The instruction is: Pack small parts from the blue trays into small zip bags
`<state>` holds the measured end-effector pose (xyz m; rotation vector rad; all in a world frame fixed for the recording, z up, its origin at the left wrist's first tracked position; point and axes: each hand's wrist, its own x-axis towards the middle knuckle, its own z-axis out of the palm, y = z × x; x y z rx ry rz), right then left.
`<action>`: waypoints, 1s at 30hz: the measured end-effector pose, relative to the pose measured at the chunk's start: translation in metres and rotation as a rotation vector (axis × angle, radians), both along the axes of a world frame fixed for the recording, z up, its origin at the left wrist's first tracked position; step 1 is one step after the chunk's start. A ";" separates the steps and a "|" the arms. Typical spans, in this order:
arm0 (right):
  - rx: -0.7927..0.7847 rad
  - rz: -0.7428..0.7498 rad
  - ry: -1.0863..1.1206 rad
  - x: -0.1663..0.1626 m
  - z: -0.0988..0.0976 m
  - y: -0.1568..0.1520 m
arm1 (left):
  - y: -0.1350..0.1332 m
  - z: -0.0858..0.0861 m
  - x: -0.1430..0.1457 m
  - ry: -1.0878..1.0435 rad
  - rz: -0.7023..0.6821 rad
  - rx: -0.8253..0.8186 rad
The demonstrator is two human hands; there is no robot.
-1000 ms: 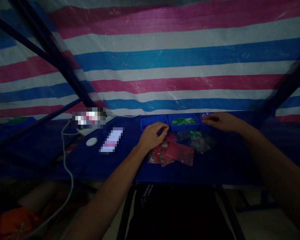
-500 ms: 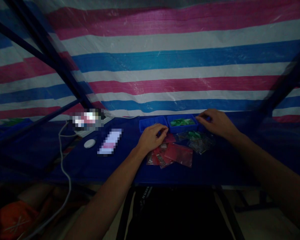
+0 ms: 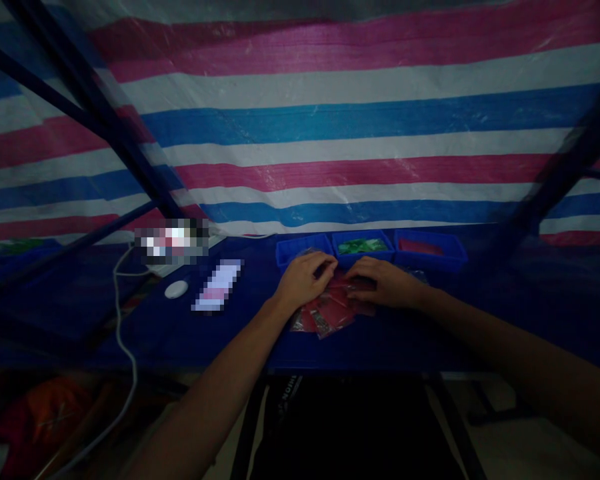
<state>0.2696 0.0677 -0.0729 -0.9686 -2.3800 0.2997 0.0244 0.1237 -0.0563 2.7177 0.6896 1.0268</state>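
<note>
We see red plastic packets (image 3: 330, 315) on the blue table (image 3: 253, 337), partly hidden by our curled left hand (image 3: 304, 280) and bent-fingered right hand (image 3: 386, 283); whether either pinches one, we can't tell! Clear packaging (image 3: 419, 274) barely peeks past our right wrist.

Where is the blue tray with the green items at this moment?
In the head view, the blue tray stands right of centre, between two other blue trays, just beyond the right hand.

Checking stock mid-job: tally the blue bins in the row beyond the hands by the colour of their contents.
Green contents: 1 (middle bin)
Red contents: 1 (right bin)
Contents too hard to tell: 1 (left bin)
Total: 3
</note>
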 end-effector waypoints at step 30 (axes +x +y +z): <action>-0.028 -0.233 0.485 -0.011 0.005 -0.002 | -0.010 0.010 0.006 -0.172 -0.037 -0.112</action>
